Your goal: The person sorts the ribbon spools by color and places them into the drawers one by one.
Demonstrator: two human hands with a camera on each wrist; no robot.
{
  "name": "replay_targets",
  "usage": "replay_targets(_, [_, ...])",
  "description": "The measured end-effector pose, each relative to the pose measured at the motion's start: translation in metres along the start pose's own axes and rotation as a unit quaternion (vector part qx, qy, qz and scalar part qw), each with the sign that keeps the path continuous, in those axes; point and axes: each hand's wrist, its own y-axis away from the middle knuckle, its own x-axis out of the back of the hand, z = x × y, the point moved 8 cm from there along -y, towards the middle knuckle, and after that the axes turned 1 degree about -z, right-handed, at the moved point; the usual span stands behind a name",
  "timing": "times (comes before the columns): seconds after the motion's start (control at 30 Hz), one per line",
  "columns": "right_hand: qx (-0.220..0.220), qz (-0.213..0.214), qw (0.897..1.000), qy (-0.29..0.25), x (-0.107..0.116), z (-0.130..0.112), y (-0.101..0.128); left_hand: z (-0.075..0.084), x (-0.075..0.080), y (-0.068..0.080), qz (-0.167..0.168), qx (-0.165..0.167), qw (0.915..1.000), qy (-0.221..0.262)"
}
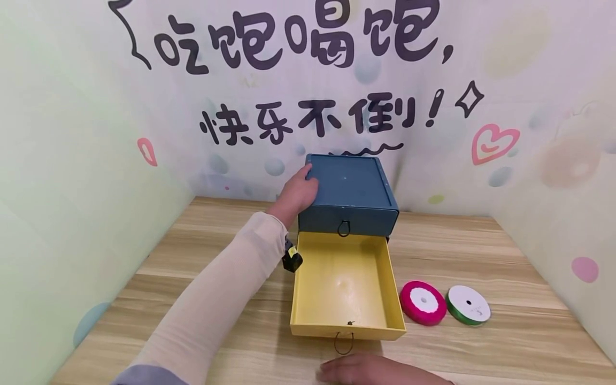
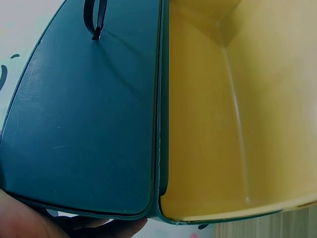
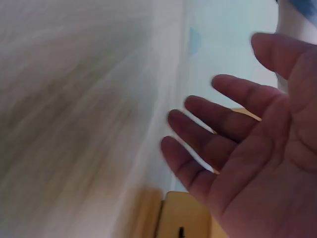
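A blue drawer box [image 1: 351,187] stands at the back of the wooden table. My left hand [image 1: 300,190] grips its top left edge, thumb on the lid; in the left wrist view the hand [image 2: 29,223] lies against the side of the box [image 2: 84,124]. The lower yellow drawer [image 1: 337,289] is pulled far out and holds nothing. Its black loop pull [image 1: 344,342] hangs at the front. My right hand [image 1: 370,371] hovers just in front of that pull, open and holding nothing. The right wrist view shows that hand [image 3: 237,139] with fingers spread above the drawer [image 3: 185,218].
A pink ribbon spool [image 1: 423,303] and a green one [image 1: 468,305] lie flat on the table [image 1: 505,342], right of the drawer. The upper blue drawer with its loop pull [image 1: 343,229] is closed. Decorated walls close in the table on the left, back and right.
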Motion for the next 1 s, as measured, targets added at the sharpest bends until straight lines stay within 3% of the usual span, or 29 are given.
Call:
replay_targets(0.23, [0.073, 0.013, 0.996, 0.048, 0.013, -0.03, 0.005, 0.001, 0.001, 0.001, 0.001, -0.003, 1.0, -0.002])
replay_targets(0.4, [0.098, 0.022, 0.991, 0.088, 0.027, -0.049, 0.013, 0.001, 0.001, 0.002, -0.001, -0.007, 1.0, -0.002])
replay_targets(0.63, [0.066, 0.041, 0.986, 0.145, 0.053, -0.061, 0.023, 0.0, 0.001, 0.001, -0.002, -0.001, 1.0, -0.003])
replay_targets(0.9, [0.056, 0.088, 0.962, 0.252, 0.074, -0.075, 0.028, 0.001, 0.0, -0.001, -0.002, -0.006, 1.0, -0.008])
replay_targets(1.0, [0.055, 0.132, 0.948, 0.286, 0.085, -0.078, 0.034, 0.001, 0.0, -0.001, -0.003, -0.003, 1.0, -0.007])
